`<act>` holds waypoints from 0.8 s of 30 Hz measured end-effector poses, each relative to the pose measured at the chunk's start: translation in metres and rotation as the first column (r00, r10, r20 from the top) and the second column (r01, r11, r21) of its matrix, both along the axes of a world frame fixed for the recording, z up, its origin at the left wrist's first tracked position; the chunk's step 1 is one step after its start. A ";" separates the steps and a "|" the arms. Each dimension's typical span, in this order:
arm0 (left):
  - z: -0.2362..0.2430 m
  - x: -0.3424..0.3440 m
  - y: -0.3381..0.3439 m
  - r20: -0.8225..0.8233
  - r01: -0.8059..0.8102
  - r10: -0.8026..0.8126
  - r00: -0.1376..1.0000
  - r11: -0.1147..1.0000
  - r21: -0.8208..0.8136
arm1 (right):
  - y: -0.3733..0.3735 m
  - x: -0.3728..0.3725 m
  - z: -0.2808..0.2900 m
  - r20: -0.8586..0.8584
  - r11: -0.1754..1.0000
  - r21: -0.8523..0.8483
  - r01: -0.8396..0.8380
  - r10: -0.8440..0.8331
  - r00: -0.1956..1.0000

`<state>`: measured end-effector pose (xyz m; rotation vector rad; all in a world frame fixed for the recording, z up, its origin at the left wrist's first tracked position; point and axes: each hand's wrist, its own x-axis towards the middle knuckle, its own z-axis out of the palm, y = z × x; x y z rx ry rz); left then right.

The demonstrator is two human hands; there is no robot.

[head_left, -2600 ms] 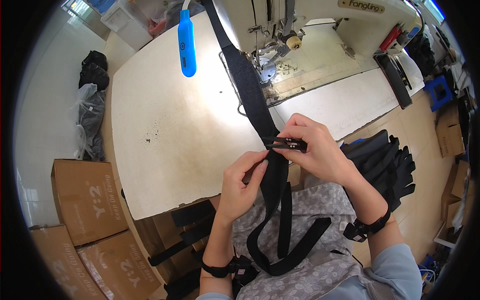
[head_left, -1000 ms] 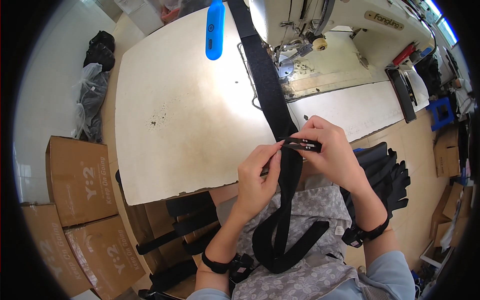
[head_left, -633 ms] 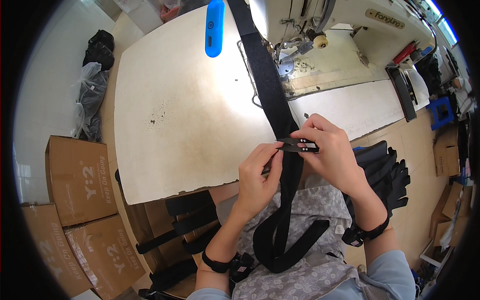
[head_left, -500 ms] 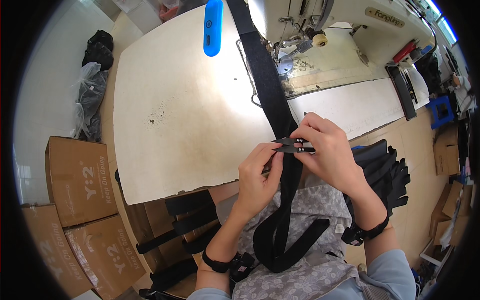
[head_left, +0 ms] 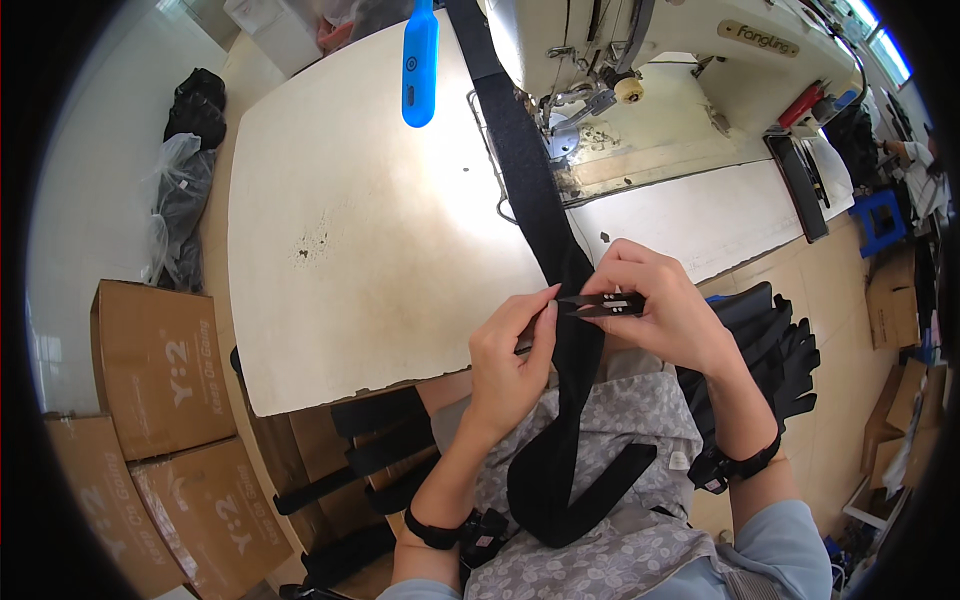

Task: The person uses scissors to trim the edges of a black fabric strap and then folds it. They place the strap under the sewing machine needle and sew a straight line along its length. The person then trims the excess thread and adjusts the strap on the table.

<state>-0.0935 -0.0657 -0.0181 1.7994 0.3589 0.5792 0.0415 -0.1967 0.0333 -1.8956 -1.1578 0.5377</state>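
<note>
Gripping black snips [head_left: 612, 304] — right hand [head_left: 662, 318] clamped round them; black strap [head_left: 530, 185] lying beneath snips; left hand [head_left: 507, 345] at strap's edge, just left of snips — whether pinching it, cannot tell.

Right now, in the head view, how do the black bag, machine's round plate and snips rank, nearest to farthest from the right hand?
1. Snips: in the right hand.
2. Round plate: ahead, on the sewing machine.
3. Black bag: far left, beyond the table.
</note>
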 end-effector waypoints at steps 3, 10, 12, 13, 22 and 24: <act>0.001 0.000 -0.001 0.000 -0.006 0.006 1.000 1.000 -0.022 | 0.002 0.003 -0.004 -0.012 0.997 0.035 0.074 -0.074 0.997; -0.003 -0.002 0.002 -0.076 -0.049 0.043 0.996 0.996 -0.079 | -0.008 0.036 -0.023 0.176 0.925 0.149 0.350 -0.373 0.911; 0.000 -0.002 0.003 -0.066 -0.047 0.043 0.997 0.997 -0.059 | -0.020 0.059 -0.037 0.236 0.880 0.116 0.460 -0.474 0.848; 0.001 -0.001 0.003 -0.062 -0.042 0.038 0.997 0.998 -0.053 | -0.028 0.073 -0.044 0.313 0.856 0.145 0.496 -0.516 0.798; 0.006 0.000 0.003 -0.141 -0.038 0.017 0.990 0.988 -0.150 | -0.063 0.166 -0.067 0.555 0.754 0.327 0.570 -0.642 0.530; 0.005 0.003 0.000 -0.125 -0.030 0.012 0.992 0.989 -0.146 | -0.068 0.175 -0.070 0.626 0.770 0.363 0.524 -0.618 0.475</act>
